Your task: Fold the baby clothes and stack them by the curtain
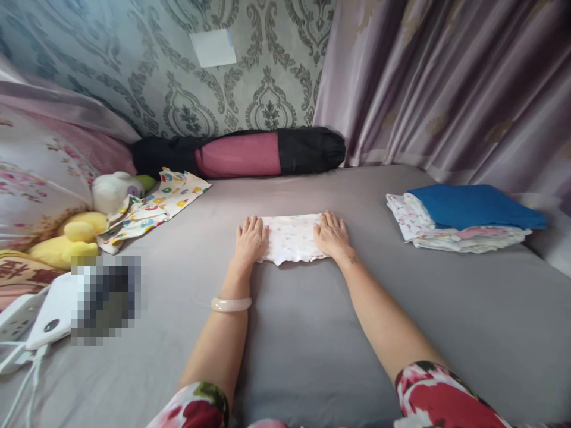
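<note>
A small white folded cloth with a faint print (291, 238) lies flat on the grey bedsheet (312, 333) in the middle of the view. My left hand (251, 238) rests palm down on its left end, fingers stretched out flat. My right hand (332, 234) lies palm down on its right end, fingers also flat. Neither hand grips anything. A pale bangle (231, 304) sits on my left wrist.
A stack of folded clothes with a blue piece on top (464, 217) lies at the right. A patterned cloth (156, 208), plush toys (80, 235) and pillows sit at the left, with white chargers (40, 315). A black and pink roll bag (241, 153) lies against the wall.
</note>
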Motion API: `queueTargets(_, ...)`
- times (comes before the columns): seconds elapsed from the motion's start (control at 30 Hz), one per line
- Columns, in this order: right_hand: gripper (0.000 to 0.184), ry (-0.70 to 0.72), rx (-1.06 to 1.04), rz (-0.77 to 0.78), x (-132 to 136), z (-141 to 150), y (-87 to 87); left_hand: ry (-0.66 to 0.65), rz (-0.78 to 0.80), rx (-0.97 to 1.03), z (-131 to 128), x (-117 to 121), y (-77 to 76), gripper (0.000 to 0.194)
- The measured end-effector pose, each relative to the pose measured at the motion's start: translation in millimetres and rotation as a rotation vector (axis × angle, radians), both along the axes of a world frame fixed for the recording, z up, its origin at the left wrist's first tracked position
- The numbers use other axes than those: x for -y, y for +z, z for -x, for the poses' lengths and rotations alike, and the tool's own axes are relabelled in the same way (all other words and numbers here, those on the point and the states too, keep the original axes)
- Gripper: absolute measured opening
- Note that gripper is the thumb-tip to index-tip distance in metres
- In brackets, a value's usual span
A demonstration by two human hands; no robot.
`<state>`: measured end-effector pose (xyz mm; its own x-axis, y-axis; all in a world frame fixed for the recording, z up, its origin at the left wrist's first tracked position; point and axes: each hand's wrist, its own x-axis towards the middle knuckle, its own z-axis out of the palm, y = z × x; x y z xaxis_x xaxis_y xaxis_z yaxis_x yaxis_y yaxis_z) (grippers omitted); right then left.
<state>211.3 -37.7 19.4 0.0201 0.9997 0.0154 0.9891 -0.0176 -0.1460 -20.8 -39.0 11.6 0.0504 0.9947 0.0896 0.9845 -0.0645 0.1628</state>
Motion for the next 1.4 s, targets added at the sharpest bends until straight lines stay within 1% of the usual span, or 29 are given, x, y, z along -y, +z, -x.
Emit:
queueTargets(0.27, 0.061, 0.004, -0.01, 0.003, 0, -2, -0.3, -0.011, 0.019, -0.005, 3, -1, 1.4, 0.055)
queueTargets(0.47, 0.06, 0.06, 0.017, -0.073, 1, 5, 5.6, -0.025, -0.093, -0.049, -2, -3, 2.6, 0.056)
queueTargets(0.67, 0.061, 0.057, -0.002, -0.003, 0, 6, -0.4, -0.041, -0.018, -0.059, -4, -5, -2.9, 0.058)
queueTargets(0.9, 0.062, 0.056, 0.001, -0.01, 0, 4, -1.5, -0.037, -0.001, -0.033, -3, -5, -3.6, 0.057)
queueTargets(1.03, 0.061, 0.057, 0.017, -0.018, 1, 7, 2.0, -0.033, -0.034, -0.039, -4, -5, -2.1, 0.055)
queueTargets(1.23, 0.059, 0.123, 0.001, -0.064, 4, 19, 6.6, -0.034, -0.1, -0.063, -14, -2, 3.0, 0.057)
queueTargets(1.3, 0.059, 0.141, -0.016, -0.054, 4, 23, 4.7, -0.052, -0.103, -0.059, -20, -2, 1.8, 0.058)
queueTargets(1.4, 0.058, 0.143, -0.026, -0.035, 5, 26, 0.1, -0.064, -0.066, -0.053, -25, -1, -2.2, 0.057)
